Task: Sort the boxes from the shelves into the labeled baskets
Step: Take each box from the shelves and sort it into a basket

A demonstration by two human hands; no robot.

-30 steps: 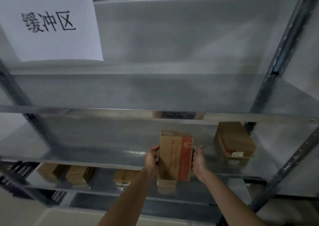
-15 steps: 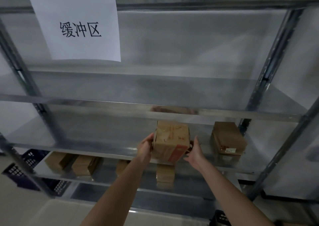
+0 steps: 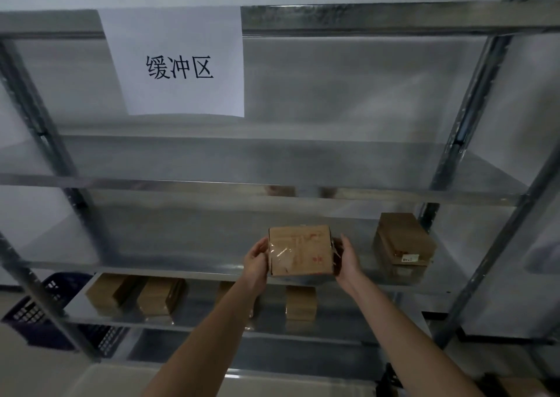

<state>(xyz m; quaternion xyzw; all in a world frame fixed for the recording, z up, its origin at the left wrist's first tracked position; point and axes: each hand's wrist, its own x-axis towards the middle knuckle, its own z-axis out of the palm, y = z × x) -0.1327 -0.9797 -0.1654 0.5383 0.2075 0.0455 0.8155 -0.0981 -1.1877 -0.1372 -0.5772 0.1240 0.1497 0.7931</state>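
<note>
The 2 hands, left hand [image 3: 256, 260] and right hand [image 3: 348, 257], hold 1 held box [image 3: 298, 249] between them. 1 shelf box [image 3: 403, 242] sits on the same level. 4 lower boxes [image 3: 160, 295] sit on the level beneath, 1 of them partly hidden behind the left forearm. That makes 6 of cardboard in plain sight.

1 white paper sign [image 3: 181, 63] bears 3 characters.

1 dark blue basket [image 3: 45, 305] is certain at the left. Whether the mesh beside it belongs to a 2nd cannot be told.

The 1 metal rack [image 3: 363, 17] shows 4 levels plainly.
</note>
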